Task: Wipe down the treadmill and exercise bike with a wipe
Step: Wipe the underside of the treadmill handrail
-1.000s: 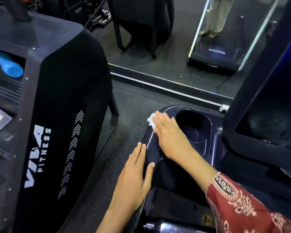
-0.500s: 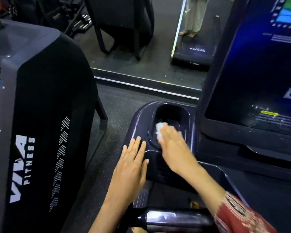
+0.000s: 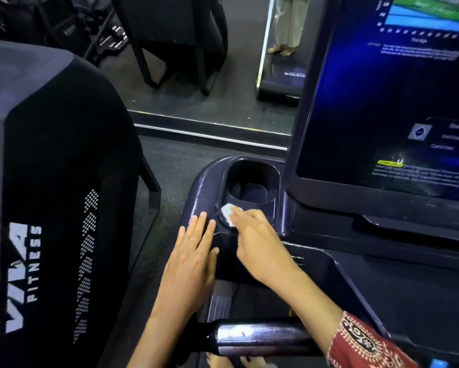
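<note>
While the right hand (image 3: 260, 243) reaches forward across the treadmill (image 3: 204, 189), it presses a small white wipe (image 3: 229, 213) onto the near left rim of the cup holder (image 3: 252, 187). The fingers lie close together and almost straight on top of the wipe. The thumb is hidden, so I cannot tell whether it tucks under.

Only the wipe's front end shows, a crumpled pad poking out past the fingertips. It points away from the person and a little left, toward the treadmill's outer edge. What shows looks slightly longer from near to far than across. The rest lies under the fingers, so its full long axis cannot be told.

The left hand (image 3: 194, 258) lies palm down on the treadmill's rounded left corner, just beside the right hand and not touching the wipe. Its fingers are straight and side by side, pointing forward, with the thumb angled out to the right.

A patterned red sleeve (image 3: 363, 343) covers the right forearm. A shiny metal handle (image 3: 257, 337) runs left to right below both wrists. The lit screen (image 3: 398, 102) stands tilted to the right of the cup holder. To the left, across a strip of dark floor (image 3: 170, 166), stands another black machine (image 3: 50, 168) lettered in white.
</note>
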`<action>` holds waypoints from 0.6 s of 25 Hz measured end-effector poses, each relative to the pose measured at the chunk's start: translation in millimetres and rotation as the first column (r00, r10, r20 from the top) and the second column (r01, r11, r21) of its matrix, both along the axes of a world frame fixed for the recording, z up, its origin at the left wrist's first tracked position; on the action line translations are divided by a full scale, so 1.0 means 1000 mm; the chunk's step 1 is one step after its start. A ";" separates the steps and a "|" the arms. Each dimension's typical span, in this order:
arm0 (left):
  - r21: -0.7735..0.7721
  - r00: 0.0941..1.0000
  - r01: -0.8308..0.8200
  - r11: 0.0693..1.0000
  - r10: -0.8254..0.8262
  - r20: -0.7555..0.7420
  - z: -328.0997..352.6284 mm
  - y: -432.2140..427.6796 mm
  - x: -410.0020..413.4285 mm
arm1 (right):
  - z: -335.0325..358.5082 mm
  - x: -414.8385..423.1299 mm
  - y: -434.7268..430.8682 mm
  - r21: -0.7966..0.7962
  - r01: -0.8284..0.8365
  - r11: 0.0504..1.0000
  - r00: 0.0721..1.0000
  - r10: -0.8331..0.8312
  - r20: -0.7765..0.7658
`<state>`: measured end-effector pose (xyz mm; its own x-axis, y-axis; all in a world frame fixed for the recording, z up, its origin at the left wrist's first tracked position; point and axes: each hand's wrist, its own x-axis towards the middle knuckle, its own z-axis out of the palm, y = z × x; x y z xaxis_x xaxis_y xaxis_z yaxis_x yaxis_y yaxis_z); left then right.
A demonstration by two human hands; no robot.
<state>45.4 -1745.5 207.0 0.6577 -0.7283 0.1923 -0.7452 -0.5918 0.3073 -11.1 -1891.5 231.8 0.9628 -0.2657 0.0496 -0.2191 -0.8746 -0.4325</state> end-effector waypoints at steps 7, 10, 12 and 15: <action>0.006 1.000 -0.005 1.000 0.005 -0.010 0.002 0.000 -0.001 | 0.000 -0.072 -0.017 -0.283 0.119 0.952 0.993 -0.118 0.020; 0.000 1.000 -0.012 1.000 0.012 -0.022 0.003 0.001 -0.003 | -0.009 -0.076 -0.006 -0.340 0.110 0.934 0.994 -0.104 0.035; -0.024 0.998 -0.032 0.999 0.031 -0.055 0.005 0.005 -0.004 | -0.001 -0.059 0.002 -0.296 0.079 0.952 0.997 -0.080 0.009; -0.070 0.989 -0.106 0.992 0.098 -0.112 0.007 0.018 -0.006 | 0.012 -0.028 0.007 -0.074 -0.102 0.992 0.995 0.101 -0.018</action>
<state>39.3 -1727.3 213.7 0.7477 -0.6424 0.1680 -0.6420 -0.6350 0.4296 -39.2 -1884.0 244.0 0.9853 -0.1629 0.0512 -0.1336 -0.9222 -0.3629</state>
